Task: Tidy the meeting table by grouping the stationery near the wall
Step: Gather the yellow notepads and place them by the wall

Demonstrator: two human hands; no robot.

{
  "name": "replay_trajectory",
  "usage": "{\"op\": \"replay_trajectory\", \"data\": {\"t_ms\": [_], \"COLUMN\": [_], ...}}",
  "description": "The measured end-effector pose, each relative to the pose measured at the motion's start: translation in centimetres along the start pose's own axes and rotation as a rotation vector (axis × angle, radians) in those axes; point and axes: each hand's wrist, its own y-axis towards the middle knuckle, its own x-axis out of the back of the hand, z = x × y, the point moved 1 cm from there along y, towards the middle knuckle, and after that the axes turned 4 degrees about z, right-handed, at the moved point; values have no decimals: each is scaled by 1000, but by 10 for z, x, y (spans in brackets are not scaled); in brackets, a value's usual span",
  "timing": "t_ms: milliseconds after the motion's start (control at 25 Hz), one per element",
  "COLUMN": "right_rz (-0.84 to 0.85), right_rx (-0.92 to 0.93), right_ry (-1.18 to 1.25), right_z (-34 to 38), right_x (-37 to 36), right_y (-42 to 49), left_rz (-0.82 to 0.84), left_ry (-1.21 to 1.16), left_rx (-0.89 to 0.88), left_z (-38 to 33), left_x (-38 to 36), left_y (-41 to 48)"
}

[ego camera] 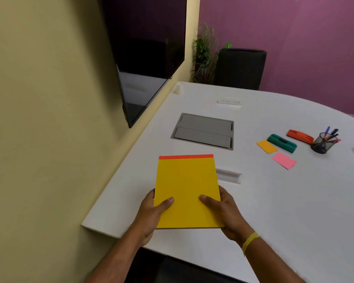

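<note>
A yellow notepad (187, 186) with a red top strip is held over the white table (274, 201), close to the cream wall (39, 139). My left hand (151, 215) grips its lower left corner and my right hand (226, 213) grips its lower right corner, thumbs on top. Far to the right lie an orange sticky pad (266, 146), a pink sticky pad (284, 160), a green stapler-like holder (282, 142), an orange holder (299, 136) and a black mesh pen cup (322, 142) with several pens.
A grey cable hatch (203, 131) is set into the table centre, with a slot (228, 175) beside the notepad. A white cup (178, 88) stands at the far wall corner. A wall screen (143, 58), a black chair (240, 68) and a plant (204, 52) lie beyond.
</note>
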Motion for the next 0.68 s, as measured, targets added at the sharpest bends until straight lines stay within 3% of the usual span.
{"op": "replay_trajectory", "data": {"t_ms": [360,680], "right_rz": [-66,-214], "right_rx": [-160,-122], "right_ry": [133,131], "right_z": [-29,-80], "right_x": [-19,-38], "right_y": [92,204], "left_rz": [46,124], "left_ry": [13,82], "left_rx": [87,135], "left_z": [4,46], "left_x": [56,113], "left_y": [130,257]}}
